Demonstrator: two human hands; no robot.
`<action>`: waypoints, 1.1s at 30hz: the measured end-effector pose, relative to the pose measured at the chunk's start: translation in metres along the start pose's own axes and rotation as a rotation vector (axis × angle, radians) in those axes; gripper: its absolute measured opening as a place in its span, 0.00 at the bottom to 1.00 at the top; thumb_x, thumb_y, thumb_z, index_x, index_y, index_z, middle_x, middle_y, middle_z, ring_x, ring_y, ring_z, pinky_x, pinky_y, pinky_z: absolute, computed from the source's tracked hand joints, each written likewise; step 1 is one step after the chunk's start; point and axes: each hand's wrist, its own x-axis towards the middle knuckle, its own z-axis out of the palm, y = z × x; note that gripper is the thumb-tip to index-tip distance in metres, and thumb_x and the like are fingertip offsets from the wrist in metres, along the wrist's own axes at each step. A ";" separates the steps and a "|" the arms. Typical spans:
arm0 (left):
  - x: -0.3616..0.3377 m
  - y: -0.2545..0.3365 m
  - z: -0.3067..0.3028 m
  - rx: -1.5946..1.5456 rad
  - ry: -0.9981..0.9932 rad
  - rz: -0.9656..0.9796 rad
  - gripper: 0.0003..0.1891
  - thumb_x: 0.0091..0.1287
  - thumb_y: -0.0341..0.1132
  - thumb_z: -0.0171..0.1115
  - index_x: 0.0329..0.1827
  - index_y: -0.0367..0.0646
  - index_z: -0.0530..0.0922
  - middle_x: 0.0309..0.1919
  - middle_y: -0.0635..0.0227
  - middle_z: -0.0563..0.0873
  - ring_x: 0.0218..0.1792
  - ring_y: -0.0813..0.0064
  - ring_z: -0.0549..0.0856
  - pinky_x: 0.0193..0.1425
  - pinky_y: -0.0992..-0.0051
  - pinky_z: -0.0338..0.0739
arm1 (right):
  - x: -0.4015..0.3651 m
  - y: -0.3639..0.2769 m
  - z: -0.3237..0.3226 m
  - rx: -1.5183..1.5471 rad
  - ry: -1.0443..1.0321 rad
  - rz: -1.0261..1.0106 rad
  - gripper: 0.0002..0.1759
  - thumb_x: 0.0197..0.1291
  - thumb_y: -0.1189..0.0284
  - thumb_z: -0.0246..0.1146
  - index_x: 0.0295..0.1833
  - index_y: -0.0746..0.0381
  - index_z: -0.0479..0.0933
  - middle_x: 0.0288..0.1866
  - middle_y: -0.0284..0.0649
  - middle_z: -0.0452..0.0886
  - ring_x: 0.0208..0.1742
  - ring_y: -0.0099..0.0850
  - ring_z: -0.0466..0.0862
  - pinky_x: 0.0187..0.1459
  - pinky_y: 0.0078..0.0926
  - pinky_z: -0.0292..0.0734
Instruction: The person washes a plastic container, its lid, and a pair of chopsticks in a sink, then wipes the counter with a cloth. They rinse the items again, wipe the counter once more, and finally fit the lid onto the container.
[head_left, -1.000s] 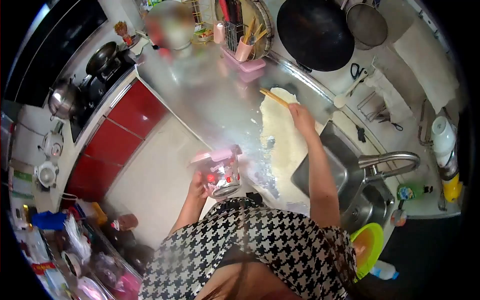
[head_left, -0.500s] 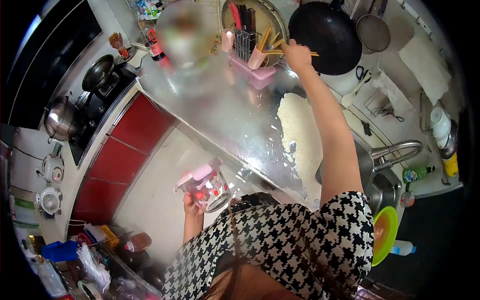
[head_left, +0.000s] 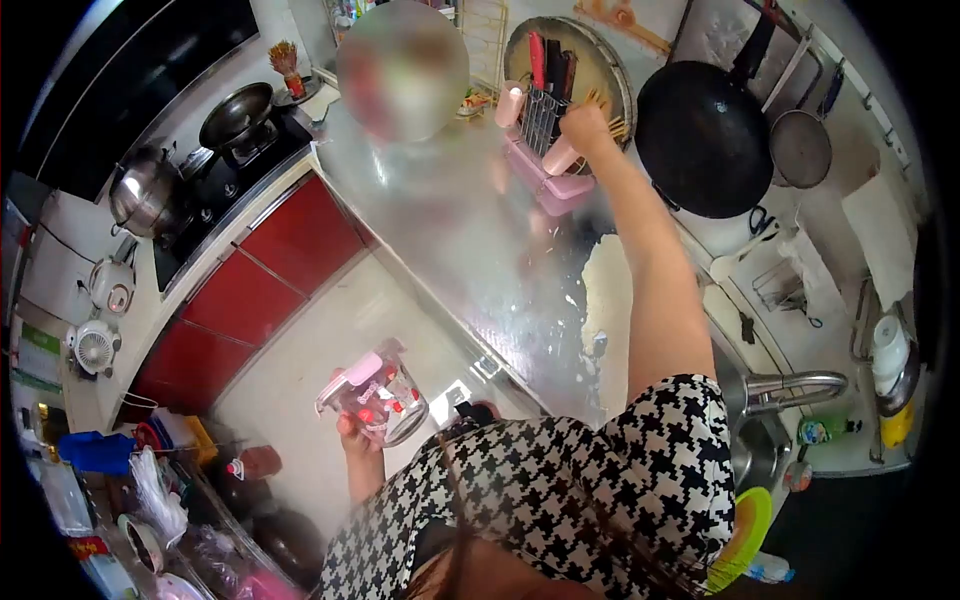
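My left hand (head_left: 355,435) is closed round a clear container (head_left: 408,402) printed with red and white pictures, holding it above the floor in front of my body. The container has a pink lid (head_left: 365,368) on its upper side. At the far end of the counter, my right hand (head_left: 585,130) is closed on chopsticks (head_left: 617,130) at the mouth of a pink holder (head_left: 560,157); the fingertips are partly hidden. Beside it stands a wire rack (head_left: 541,118) holding knives, one with a red handle (head_left: 537,58). A pink tray (head_left: 565,190) sits below the holder.
A black wok (head_left: 703,140) and a strainer (head_left: 800,150) hang at the right wall. A pale wet patch (head_left: 607,310) covers part of the metal counter (head_left: 450,250). The sink tap (head_left: 795,382) is at right. The stove (head_left: 225,185) with pans stands at left.
My right hand has moved from holding chopsticks crosswise above the holder to down at its mouth. The view has shifted. The container stays in my left hand.
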 end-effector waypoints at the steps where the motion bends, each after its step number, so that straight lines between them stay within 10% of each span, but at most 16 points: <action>1: 0.001 0.007 0.015 0.056 0.022 -0.101 0.41 0.47 0.45 0.73 0.63 0.49 0.59 0.55 0.64 0.73 0.58 0.64 0.71 0.55 0.64 0.74 | 0.004 -0.003 0.008 -0.016 0.019 -0.008 0.11 0.55 0.70 0.54 0.35 0.55 0.82 0.39 0.33 0.82 0.44 0.29 0.80 0.40 0.32 0.70; 11: 0.006 -0.001 0.053 0.125 0.080 -0.027 0.42 0.46 0.46 0.73 0.63 0.50 0.60 0.56 0.63 0.72 0.58 0.62 0.71 0.57 0.64 0.73 | -0.021 -0.023 0.031 0.033 0.224 -0.046 0.09 0.52 0.70 0.55 0.34 0.55 0.81 0.38 0.34 0.78 0.47 0.31 0.74 0.49 0.34 0.66; 12: 0.002 0.001 0.030 0.148 0.113 -0.036 0.44 0.44 0.48 0.73 0.65 0.46 0.62 0.62 0.58 0.66 0.62 0.53 0.67 0.63 0.51 0.64 | -0.022 -0.026 0.030 0.054 0.250 -0.019 0.09 0.51 0.70 0.55 0.35 0.55 0.80 0.38 0.35 0.78 0.48 0.32 0.73 0.50 0.36 0.65; 14: 0.013 0.001 0.057 0.096 0.094 -0.036 0.39 0.47 0.43 0.72 0.62 0.51 0.61 0.54 0.64 0.73 0.56 0.66 0.73 0.56 0.67 0.74 | -0.032 -0.025 0.019 0.094 0.294 -0.027 0.10 0.50 0.70 0.54 0.38 0.57 0.77 0.40 0.36 0.76 0.50 0.33 0.71 0.58 0.41 0.60; 20: 0.019 0.005 0.097 0.176 0.162 0.025 0.41 0.46 0.45 0.72 0.63 0.51 0.59 0.54 0.67 0.71 0.55 0.69 0.72 0.58 0.67 0.72 | -0.064 -0.065 -0.074 0.662 0.540 -0.157 0.12 0.47 0.70 0.61 0.40 0.61 0.76 0.41 0.42 0.77 0.44 0.45 0.72 0.49 0.44 0.64; 26: 0.013 0.028 0.136 0.303 0.172 0.217 0.42 0.41 0.40 0.75 0.57 0.49 0.56 0.49 0.64 0.70 0.53 0.68 0.72 0.56 0.66 0.70 | -0.109 -0.179 -0.111 1.707 -0.098 -0.600 0.18 0.56 0.73 0.57 0.55 0.60 0.70 0.44 0.39 0.77 0.44 0.29 0.77 0.43 0.26 0.72; 28: 0.000 0.036 0.137 0.373 0.215 0.277 0.43 0.40 0.39 0.76 0.57 0.50 0.55 0.49 0.64 0.70 0.53 0.69 0.72 0.57 0.68 0.69 | -0.134 -0.202 -0.147 2.146 -0.613 -0.800 0.36 0.52 0.75 0.61 0.67 0.55 0.55 0.52 0.42 0.73 0.49 0.31 0.75 0.47 0.28 0.71; 33: -0.015 0.062 0.138 0.895 0.365 0.438 0.47 0.37 0.40 0.78 0.57 0.50 0.53 0.51 0.65 0.65 0.56 0.70 0.67 0.59 0.69 0.62 | -0.158 -0.226 -0.244 2.287 -0.722 -1.131 0.64 0.36 0.73 0.74 0.71 0.53 0.33 0.62 0.48 0.63 0.59 0.38 0.69 0.57 0.35 0.66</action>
